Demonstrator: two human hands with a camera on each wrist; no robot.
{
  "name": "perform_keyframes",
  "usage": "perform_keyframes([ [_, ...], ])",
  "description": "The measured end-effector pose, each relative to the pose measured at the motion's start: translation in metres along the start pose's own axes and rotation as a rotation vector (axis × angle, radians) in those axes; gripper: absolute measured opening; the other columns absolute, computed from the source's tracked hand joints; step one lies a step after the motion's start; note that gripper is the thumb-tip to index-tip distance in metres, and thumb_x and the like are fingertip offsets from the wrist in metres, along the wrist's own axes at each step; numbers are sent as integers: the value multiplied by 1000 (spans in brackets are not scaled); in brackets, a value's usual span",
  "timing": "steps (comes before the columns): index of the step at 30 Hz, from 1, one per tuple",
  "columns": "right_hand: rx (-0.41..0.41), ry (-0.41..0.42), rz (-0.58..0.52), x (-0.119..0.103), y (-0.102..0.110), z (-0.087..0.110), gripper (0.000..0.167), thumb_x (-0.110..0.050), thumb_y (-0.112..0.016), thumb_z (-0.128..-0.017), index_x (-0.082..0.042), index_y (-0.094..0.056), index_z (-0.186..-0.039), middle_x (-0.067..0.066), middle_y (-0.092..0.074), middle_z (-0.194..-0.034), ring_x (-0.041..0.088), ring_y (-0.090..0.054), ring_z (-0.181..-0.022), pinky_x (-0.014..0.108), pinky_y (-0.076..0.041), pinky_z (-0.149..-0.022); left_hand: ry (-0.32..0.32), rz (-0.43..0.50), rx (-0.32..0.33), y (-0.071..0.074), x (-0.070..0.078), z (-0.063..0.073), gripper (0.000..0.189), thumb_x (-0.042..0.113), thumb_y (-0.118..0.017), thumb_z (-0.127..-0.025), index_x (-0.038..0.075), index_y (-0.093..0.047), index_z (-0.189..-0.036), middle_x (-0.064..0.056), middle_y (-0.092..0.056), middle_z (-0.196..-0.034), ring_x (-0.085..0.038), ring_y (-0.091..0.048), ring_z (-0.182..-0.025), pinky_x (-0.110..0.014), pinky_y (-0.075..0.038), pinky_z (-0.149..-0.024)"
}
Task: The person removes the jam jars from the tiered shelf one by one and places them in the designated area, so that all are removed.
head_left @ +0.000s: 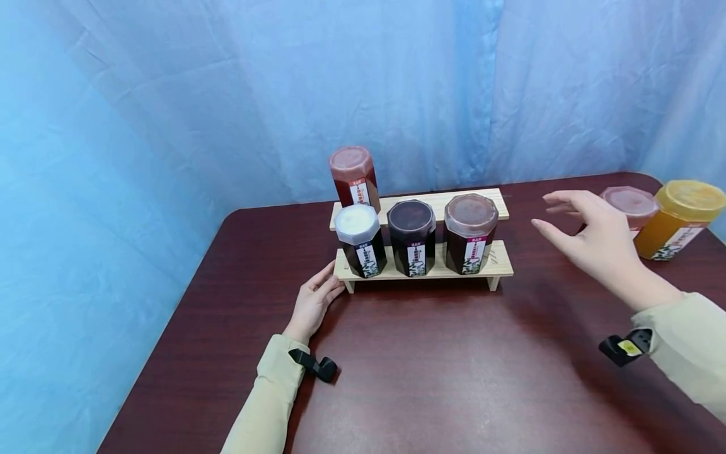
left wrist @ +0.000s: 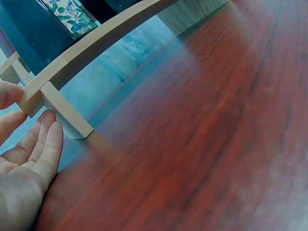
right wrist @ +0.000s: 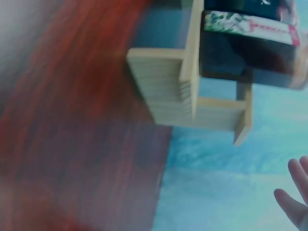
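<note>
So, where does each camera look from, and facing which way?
Head: on the head, facing forward and down at shelf, jars and table; left hand, right hand, sleeves show.
Left wrist: on that wrist, facing the shelf's left end; left hand shows.
Right wrist: on that wrist, facing the right end; right hand partly shows.
Both wrist views share shelf and table.

Front shelf (head_left: 500, 261): three jars (head_left: 413, 236). Rear shelf (head_left: 440, 205), left: single jar (head_left: 353, 171). Right of both: two jars (head_left: 669, 224).

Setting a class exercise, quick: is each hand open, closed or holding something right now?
Left hand: holding the wooden rack at its left end.
Right hand: open, thumb and fingers apart, holding nothing.
</note>
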State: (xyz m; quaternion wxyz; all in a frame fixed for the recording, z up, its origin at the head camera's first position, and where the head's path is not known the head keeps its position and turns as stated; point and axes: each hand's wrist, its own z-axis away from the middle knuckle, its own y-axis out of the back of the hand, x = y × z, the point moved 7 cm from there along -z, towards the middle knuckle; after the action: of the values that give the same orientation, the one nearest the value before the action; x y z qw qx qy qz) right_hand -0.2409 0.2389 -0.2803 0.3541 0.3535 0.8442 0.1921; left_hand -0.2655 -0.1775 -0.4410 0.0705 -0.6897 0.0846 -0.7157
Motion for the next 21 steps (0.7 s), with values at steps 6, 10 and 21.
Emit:
perform_keyframes([
  [6, 29, 34, -93, -26, -7, -20, 45, 4, -78, -70, 3, -62, -113, 16, -65, -101, -23, -45, -91, -1, -35, -85, -3, 16, 12, -1, 2, 1, 46, -1, -44, -97, -3, -38, -142, -16, -53, -126, -6, -61, -90, -24, -51, -85],
  [10, 34, 53, -158, -44, -15, -31, 46, 6, -77, -70, 3, -62, -113, 15, -64, -99, -19, -50, -90, 2, -40, -86, 2, 7, 10, -1, 2, 2, 46, 0, -46, -97, -2, -38, -142, -13, -54, -123, -6, -60, -91, -24, -51, -85],
  [21, -67, -8, -291, -85, -48, -52, 58, -3, -78, -74, -7, -56, -127, 12, -60, -116, 4, -60, -100, 24, -48, -94, -4, 18, 5, -2, 3, 2, 46, -1, -46, -97, -3, -38, -142, -6, -59, -113, -7, -62, -90, -24, -51, -84],
])
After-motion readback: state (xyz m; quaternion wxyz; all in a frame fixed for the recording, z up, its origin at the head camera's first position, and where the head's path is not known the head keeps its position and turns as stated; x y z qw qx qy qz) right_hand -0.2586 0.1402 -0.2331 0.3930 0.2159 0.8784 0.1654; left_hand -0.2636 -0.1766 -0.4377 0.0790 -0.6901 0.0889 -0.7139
